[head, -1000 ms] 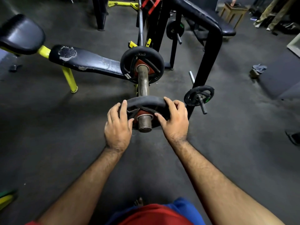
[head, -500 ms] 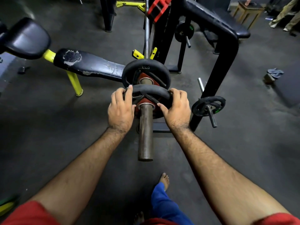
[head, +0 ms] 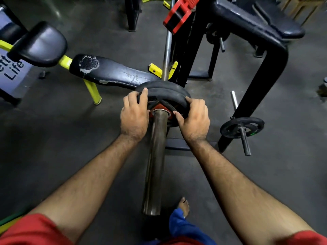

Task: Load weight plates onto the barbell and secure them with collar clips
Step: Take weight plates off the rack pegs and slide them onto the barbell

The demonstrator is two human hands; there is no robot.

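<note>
Black rubber-edged plate (head: 174,98) with a red hub is on the steel sleeve (head: 155,156), pressed flush against a second plate (head: 155,84) just like it, so that's two on the bar, with the sleeve's bare end pointing back at me. My left hand (head: 134,115) grips the near plate's left rim, fingers curled over the edge, and my right hand (head: 193,117) holds the right rim, thumb on its face, so the plate sits between my hands. One smaller plate (head: 242,127) sits on a rack peg to my right, and a red clip (head: 180,13) is on the bar further up.
</note>
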